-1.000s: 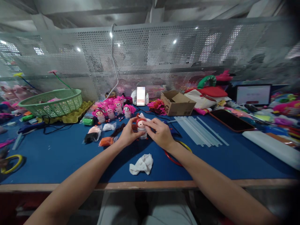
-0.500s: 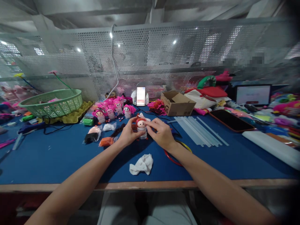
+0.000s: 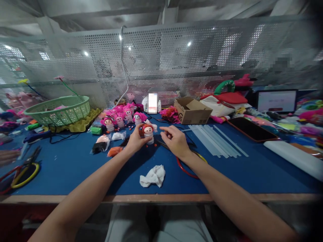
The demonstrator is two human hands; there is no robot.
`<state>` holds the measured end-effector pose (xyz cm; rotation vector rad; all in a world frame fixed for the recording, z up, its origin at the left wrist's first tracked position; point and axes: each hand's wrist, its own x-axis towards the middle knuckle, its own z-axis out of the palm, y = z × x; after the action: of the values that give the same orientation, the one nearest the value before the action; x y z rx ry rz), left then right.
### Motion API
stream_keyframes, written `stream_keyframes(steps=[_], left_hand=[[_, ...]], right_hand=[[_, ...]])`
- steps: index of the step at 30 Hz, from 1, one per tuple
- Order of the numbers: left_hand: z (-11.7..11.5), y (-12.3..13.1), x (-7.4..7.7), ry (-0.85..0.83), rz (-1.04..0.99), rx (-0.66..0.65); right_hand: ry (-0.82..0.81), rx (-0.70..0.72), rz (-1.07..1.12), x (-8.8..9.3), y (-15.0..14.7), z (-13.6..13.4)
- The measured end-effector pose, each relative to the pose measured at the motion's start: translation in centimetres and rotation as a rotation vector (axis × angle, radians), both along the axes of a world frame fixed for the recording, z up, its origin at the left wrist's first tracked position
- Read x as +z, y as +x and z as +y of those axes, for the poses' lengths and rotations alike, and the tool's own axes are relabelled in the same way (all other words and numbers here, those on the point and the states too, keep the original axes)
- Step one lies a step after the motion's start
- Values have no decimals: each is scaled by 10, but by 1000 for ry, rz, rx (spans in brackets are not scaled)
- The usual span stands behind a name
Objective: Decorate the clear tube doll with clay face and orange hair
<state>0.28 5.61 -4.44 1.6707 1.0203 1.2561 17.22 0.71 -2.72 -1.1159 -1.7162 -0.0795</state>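
Upright between the fingers and thumb of my left hand (image 3: 136,141) is a small doll (image 3: 148,132) with red-orange hair, a white bow and a pale ringed body. The hand is closed around its side. My right hand (image 3: 175,141) is just right of the doll, apart from it, with fingers bent, a gap between thumb and forefinger, and nothing visible in it. Scissors with red and yellow handles (image 3: 185,171) lie partly under my right hand and forearm. A crumpled white tissue (image 3: 152,176) lies in front of the doll.
Several pink-haired dolls (image 3: 118,119) stand behind bags of clay (image 3: 101,144). A green basket (image 3: 58,112) is at left, beyond other scissors (image 3: 25,171) and a blurred co-worker's hand (image 3: 10,157). Glue sticks (image 3: 217,141), a cardboard box (image 3: 193,112) and a phone (image 3: 252,128) lie right.
My right hand has come off the doll's head and moved slightly right. The doll has shifted a little left and up in my left hand. Scissors and another person's hand now show at left.
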Motion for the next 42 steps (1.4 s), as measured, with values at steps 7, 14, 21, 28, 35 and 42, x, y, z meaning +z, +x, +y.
stream_keyframes(steps=[7,14,21,28,35,42], left_hand=[[8,-2,-8,-6,148,51],[9,-3,-13,22,137,60],[6,-3,-15,37,152,69],[2,-8,-12,38,209,83],[-7,-11,13,44,324,107],[-82,-33,50,368,970,122]], right_hand=[[-132,25,-49,-4,-3,-1],[-348,62,-236,-8,-8,-6],[-412,152,-345,-10,-11,-10],[-471,425,-472,-3,-14,-27],[-523,443,-583,3,-14,-39],[-612,423,-702,9,-5,-55]])
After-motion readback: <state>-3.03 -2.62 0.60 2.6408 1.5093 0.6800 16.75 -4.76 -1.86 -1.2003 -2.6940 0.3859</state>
